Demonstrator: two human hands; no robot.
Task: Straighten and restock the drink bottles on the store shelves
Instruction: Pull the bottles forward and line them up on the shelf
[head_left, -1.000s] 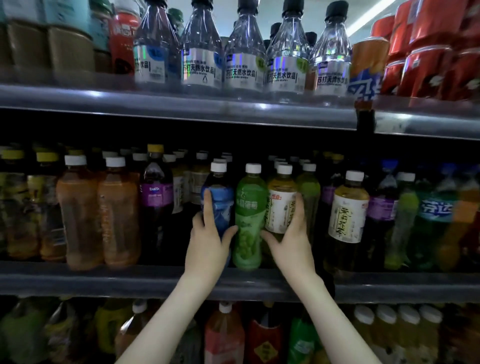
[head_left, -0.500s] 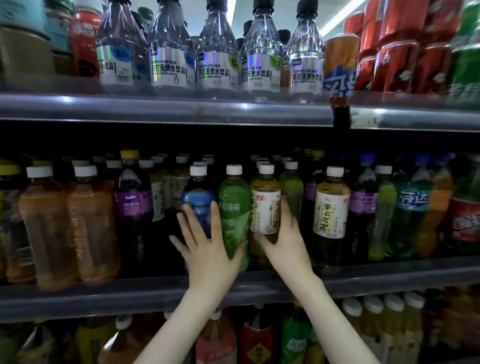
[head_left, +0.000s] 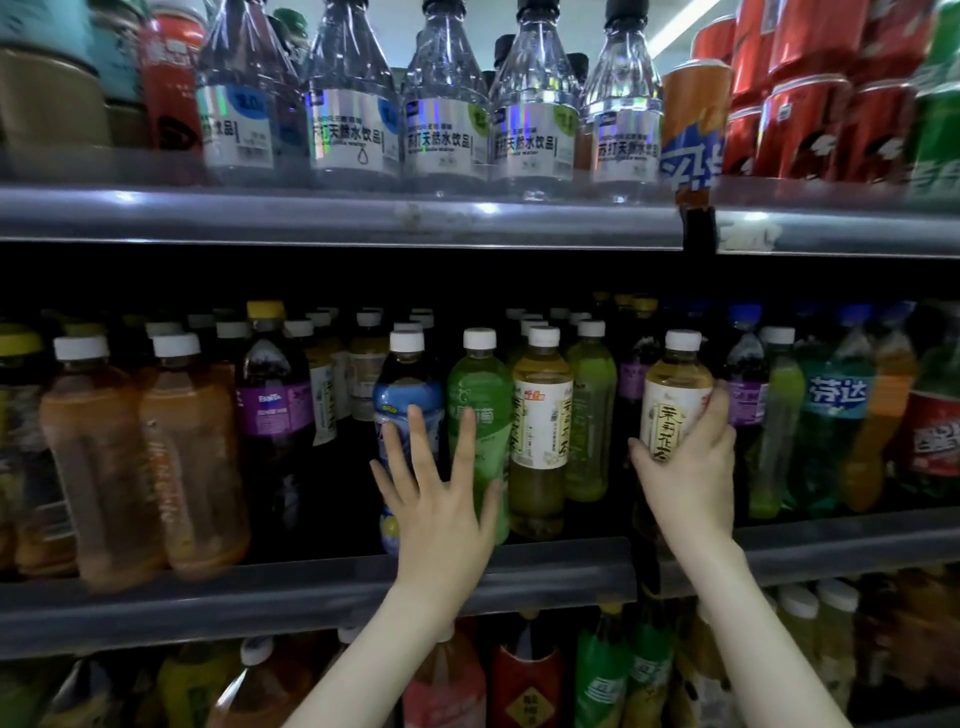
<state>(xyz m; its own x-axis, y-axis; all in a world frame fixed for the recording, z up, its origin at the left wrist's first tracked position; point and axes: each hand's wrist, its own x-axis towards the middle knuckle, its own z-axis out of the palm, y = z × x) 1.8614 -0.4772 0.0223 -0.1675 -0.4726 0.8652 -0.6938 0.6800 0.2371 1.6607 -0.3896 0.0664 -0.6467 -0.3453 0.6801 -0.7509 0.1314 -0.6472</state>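
Note:
On the middle shelf (head_left: 311, 592) stand rows of drink bottles. My left hand (head_left: 441, 514) is spread with straight fingers in front of a blue-labelled bottle (head_left: 408, 400) and a green tea bottle (head_left: 480, 395). My right hand (head_left: 685, 473) grips a yellow tea bottle with a white label (head_left: 675, 405), fingers curled round its right side, thumb on its left. Between the hands stands another yellow tea bottle (head_left: 540, 410) with a green bottle (head_left: 592, 405) behind it.
Orange tea bottles (head_left: 140, 467) and a purple Fanta bottle (head_left: 272, 410) fill the left of the shelf; green and orange soda bottles (head_left: 836, 415) the right. Clear water bottles (head_left: 441, 119) and red cans (head_left: 810, 114) line the top shelf. More bottles stand below.
My right hand left the middle yellow tea bottle and moved right, taking hold of the white-labelled tea bottle. My left hand let go of the blue bottle and spread its fingers.

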